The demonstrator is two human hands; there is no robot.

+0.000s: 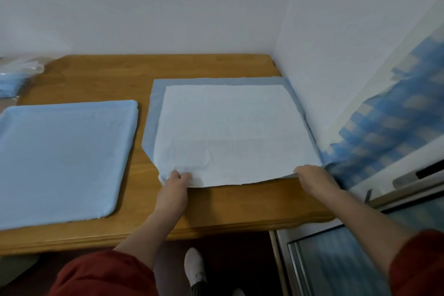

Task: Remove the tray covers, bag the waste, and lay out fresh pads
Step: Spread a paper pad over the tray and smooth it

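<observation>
Two hands hold the near edge of the white pad [228,127] with the blue border. The left hand [176,181] pinches the near left corner, which is a bit crumpled. The right hand [312,175] grips the near right corner. The pad lies on the right side of the tabletop [96,74], and its right edge touches the wall [336,55].

To do this well, I think both corners need a gentle, even pull, so the pad ends up flat with no folds. The wall is close, so the pad may bunch up there.

A blue sheet [64,158] lies just beside it on the left; it may cover a tray. A clear bag [21,72] with blue things sits far left.
</observation>
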